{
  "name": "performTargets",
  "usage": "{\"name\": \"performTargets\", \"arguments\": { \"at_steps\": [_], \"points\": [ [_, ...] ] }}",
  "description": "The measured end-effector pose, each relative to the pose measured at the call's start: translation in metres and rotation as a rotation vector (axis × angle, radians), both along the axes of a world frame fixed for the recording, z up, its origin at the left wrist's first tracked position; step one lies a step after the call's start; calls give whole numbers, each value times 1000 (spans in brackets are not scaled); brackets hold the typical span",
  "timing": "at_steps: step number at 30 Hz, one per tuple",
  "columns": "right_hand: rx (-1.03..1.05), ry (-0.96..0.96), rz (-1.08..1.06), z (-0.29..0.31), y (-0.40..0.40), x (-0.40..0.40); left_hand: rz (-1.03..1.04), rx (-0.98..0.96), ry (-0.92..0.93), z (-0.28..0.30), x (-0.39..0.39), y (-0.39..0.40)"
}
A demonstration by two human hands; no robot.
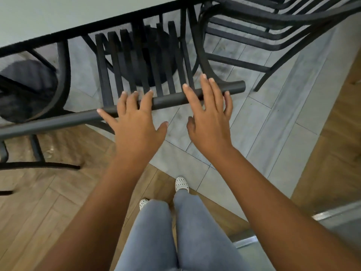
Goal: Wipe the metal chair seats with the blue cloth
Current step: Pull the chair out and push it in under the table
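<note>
A black metal chair (168, 99) with a slatted back stands pushed under the table, its round top rail running across the middle of the view. My left hand (134, 120) lies flat over that rail with fingers spread. My right hand (210, 112) lies over the rail's right part, fingers straight and spread as well. Neither hand holds anything. No blue cloth is in view. The chair's seat is hidden under the table.
A pale table (58, 16) with a dark edge fills the top left. Stacked black chairs (273, 26) stand at the top right. Another chair (29, 90) is at the left. The floor is grey tile and wood planks.
</note>
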State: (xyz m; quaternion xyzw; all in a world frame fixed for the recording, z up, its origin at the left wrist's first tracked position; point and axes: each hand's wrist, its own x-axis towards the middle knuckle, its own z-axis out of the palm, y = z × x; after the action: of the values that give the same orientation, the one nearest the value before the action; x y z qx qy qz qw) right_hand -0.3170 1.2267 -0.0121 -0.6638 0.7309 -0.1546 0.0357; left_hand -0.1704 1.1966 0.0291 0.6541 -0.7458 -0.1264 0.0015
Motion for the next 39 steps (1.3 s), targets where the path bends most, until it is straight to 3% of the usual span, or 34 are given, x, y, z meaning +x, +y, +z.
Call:
{"name": "performTargets", "arguments": {
  "at_steps": [5,11,21,28,39],
  "points": [
    [47,-83,-67,-15,37,-14,-130,-91,123,-6,-50,27],
    [310,-263,-245,-33,63,-44,-348,-135,208,-17,-98,52],
    [406,-396,-398,-42,46,-118,-593,-37,263,-34,-172,49],
    [496,-417,-460,-39,8,-179,-606,34,216,-31,-237,9],
    [503,-399,-577,-31,-41,-275,-466,197,117,-41,-306,-50]
  ]
}}
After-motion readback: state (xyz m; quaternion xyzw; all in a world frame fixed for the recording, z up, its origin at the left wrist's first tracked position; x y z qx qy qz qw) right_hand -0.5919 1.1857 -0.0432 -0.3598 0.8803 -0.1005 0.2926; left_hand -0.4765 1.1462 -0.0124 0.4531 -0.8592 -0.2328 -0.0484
